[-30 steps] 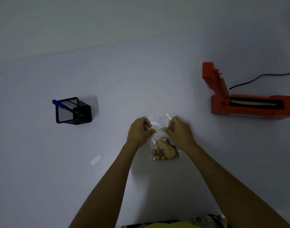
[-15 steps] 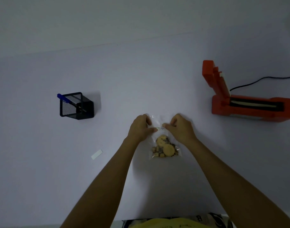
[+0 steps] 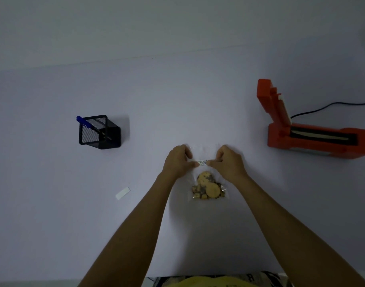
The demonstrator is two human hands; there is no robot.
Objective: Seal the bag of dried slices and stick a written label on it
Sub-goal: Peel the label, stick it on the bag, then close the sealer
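Both hands (image 3: pixel 202 162) had barely shifted, pinching the label (image 3: pixel 202 162) onto the bag (image 3: pixel 207 187) beside the sealer (image 3: pixel 314 133); pressing it flat seemed next.

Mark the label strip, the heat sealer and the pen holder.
label strip (image 3: pixel 202 162), head view, on the written middle of the strip between both hands.
heat sealer (image 3: pixel 314 145), head view, on the orange base's front wall.
pen holder (image 3: pixel 110 137), head view, on its dark side wall.
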